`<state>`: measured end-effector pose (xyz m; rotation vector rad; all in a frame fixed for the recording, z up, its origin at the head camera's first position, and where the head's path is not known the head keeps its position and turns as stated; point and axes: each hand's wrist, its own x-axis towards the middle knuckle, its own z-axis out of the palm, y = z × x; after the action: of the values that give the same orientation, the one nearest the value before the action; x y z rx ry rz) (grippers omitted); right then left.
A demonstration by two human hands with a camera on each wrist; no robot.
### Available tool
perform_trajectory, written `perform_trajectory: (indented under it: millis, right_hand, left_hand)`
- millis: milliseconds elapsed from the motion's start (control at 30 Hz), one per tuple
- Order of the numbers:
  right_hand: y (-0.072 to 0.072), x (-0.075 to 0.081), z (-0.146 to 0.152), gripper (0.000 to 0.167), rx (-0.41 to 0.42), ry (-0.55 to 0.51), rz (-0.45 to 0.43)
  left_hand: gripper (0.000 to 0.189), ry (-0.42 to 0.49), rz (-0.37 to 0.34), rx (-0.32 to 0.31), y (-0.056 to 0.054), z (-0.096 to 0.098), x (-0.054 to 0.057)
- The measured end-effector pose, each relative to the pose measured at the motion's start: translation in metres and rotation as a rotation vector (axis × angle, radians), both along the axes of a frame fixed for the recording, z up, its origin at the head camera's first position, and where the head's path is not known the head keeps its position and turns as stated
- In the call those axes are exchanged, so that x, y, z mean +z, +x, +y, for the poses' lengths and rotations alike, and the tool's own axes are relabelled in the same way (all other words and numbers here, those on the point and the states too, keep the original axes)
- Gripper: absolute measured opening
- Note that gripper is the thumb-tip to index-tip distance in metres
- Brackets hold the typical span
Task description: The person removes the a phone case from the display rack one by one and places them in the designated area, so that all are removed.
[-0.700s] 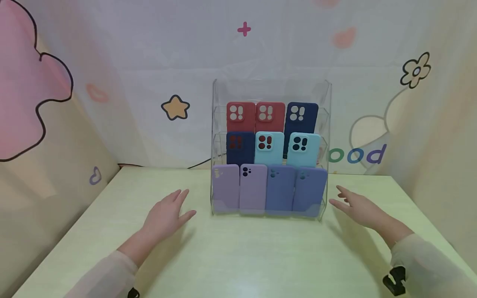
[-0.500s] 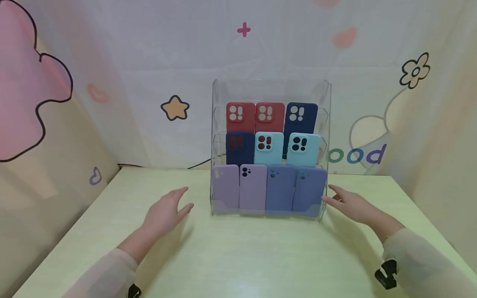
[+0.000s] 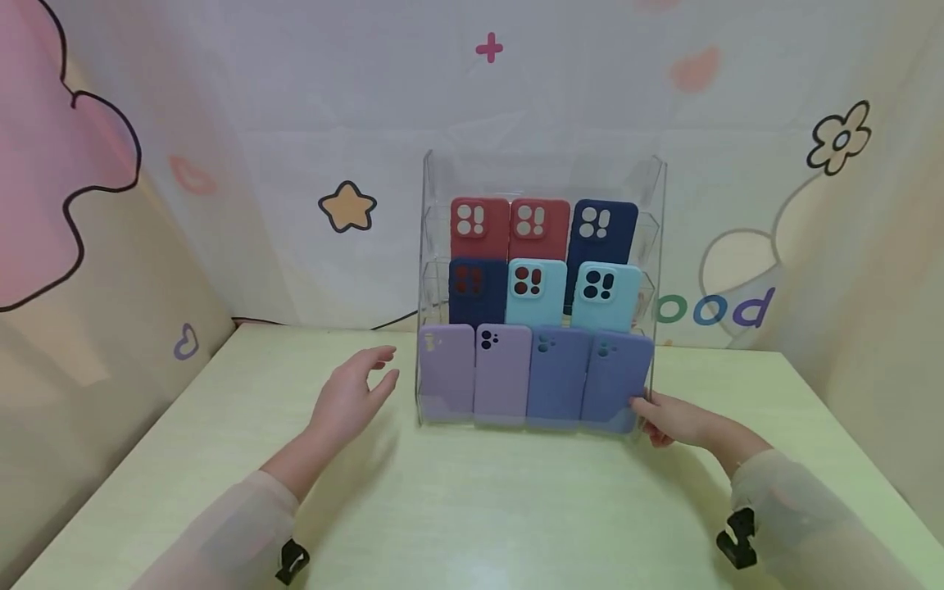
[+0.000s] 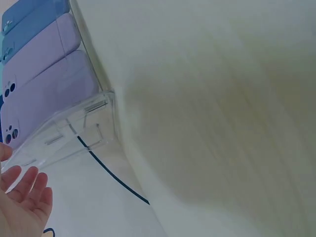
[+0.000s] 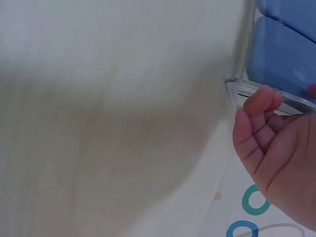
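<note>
A clear acrylic display stand [image 3: 542,174] stands upright on the table in the head view, with tiered rows of phone cases. Two red cases [image 3: 479,238] and a navy one [image 3: 621,221] fill the top tier. Below are another navy case [image 3: 475,307] and two light-blue ones [image 3: 536,307]; lilac cases [image 3: 447,377] and blue-violet cases [image 3: 556,381] line the front. My right hand [image 3: 674,419] grips the stand's right side edge, thumb in front and fingers curled, also seen in the right wrist view. My left hand [image 3: 348,401], fingers parted and loosely bent, hovers left of the stand.
The pale yellow-green table [image 3: 472,508] runs back to a white printed cloth [image 3: 295,90] hung behind the stand. Cloth also closes off both sides. Black clips [image 3: 737,538] hang at the light sleeves.
My right hand has moved left to the stand and taken hold of its right edge. My left hand has come right, nearer the stand's left side. The head view has shifted slightly.
</note>
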<state>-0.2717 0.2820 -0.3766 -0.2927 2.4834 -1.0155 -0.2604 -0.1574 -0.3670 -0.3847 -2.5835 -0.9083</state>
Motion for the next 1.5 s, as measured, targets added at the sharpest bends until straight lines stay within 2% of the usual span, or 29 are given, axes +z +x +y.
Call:
perform_trajectory:
  millis: [233, 467, 867, 1100, 1333, 1500]
  right_hand:
    - [0.007, -0.005, 0.000, 0.036, -0.052, 0.010, 0.057]
    - [0.005, -0.003, -0.003, 0.033, -0.074, 0.057, 0.201]
    - [0.002, -0.004, -0.006, 0.040, -0.023, 0.056, 0.158]
    - [0.007, -0.006, -0.004, 0.036, -0.044, 0.036, 0.130]
    - [0.008, -0.003, -0.005, 0.034, -0.035, 0.023, 0.153]
    - [0.007, -0.005, -0.007, 0.033, -0.039, 0.026, 0.156]
  left_hand:
    - [0.038, 0.037, 0.057, -0.053, -0.009, 0.017, 0.004]
    - [0.037, 0.125, 0.050, -0.056, -0.020, 0.024, 0.010]
    - [0.023, 0.241, -0.029, -0.085, -0.025, 0.025, 0.018]
    - [0.030, 0.205, -0.139, -0.135, -0.028, 0.027, 0.018]
    - [0.016, 0.103, -0.175, -0.155, -0.029, 0.027, 0.017]
    - [0.016, 0.097, -0.191, -0.165, -0.028, 0.025, 0.016]
